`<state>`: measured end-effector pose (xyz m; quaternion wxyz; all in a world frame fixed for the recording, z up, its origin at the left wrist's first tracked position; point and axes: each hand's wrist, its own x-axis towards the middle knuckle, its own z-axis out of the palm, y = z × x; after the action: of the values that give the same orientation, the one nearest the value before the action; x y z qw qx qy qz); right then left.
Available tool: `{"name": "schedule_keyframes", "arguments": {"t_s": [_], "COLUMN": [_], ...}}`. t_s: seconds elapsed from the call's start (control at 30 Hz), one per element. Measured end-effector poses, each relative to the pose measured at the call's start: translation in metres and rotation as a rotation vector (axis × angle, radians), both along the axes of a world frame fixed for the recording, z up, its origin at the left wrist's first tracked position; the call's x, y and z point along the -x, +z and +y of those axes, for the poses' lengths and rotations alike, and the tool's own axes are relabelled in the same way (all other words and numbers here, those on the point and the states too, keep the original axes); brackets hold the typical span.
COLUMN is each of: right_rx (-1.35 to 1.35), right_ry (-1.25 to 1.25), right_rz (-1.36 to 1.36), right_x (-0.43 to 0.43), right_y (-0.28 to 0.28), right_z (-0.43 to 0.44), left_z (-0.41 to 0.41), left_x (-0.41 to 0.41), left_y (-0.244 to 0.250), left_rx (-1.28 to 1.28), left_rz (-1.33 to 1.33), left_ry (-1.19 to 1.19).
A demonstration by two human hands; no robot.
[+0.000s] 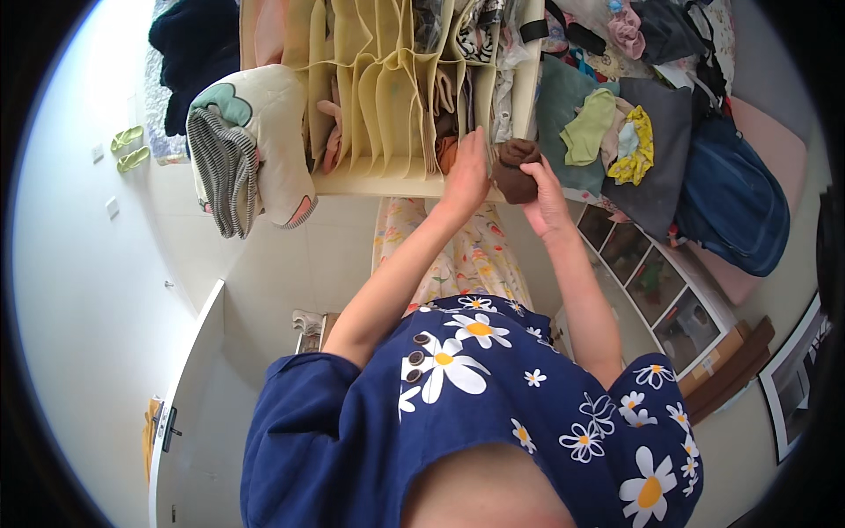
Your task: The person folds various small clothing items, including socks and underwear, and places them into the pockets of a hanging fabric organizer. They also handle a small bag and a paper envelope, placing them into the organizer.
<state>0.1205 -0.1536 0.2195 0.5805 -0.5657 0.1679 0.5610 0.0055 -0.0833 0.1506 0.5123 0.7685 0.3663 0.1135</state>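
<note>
A cream fabric organizer (370,187) with many upright dividers lies in front of me. My left hand (467,175) reaches over its near edge, fingers extended against a divider and holding nothing that I can see. Close on its right, my right hand (546,198) grips a rolled brown cloth item (517,173) at the organizer's near right corner. Orange folded cloth (447,153) sits in the compartment by my left fingers. Pink cloth (332,135) stands in a compartment further left, and plastic-wrapped items (503,105) fill the rightmost one.
A folded quilt (284,132) rests left of the organizer. Right of it lie green and yellow small garments (589,125) on dark grey cloth (660,132), and a blue backpack (733,198). Lower right stands a cabinet with dark panels (650,284); a door (188,396) is at lower left.
</note>
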Motion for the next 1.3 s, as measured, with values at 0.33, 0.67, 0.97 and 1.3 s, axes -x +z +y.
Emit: {"name": "schedule_keyframes", "arguments": {"t_s": [0.33,0.67,0.97,1.3], "right_rx": [0.036,-0.152,-0.249,0.035], "right_ry": [0.064,-0.048,0.152,0.524], "right_rz": [-0.069,0.205,0.443,0.012], "right_x": [0.011,0.007,0.041,0.019], "right_y": [0.013,0.003,-0.047,-0.070], "right_z": [-0.017,0.019,0.094,0.069], "left_z": [-0.011,0.036,0.081,0.073], "left_x": [-0.027,0.064,0.101,0.069], "left_y": [-0.051,0.016,-0.003,0.015], "left_rx": [-0.420,0.631,1.136,0.912], "left_rz": [0.721,-0.037,0.048,0.246], "left_ry": [-0.436,0.350,0.139,0.174]}}
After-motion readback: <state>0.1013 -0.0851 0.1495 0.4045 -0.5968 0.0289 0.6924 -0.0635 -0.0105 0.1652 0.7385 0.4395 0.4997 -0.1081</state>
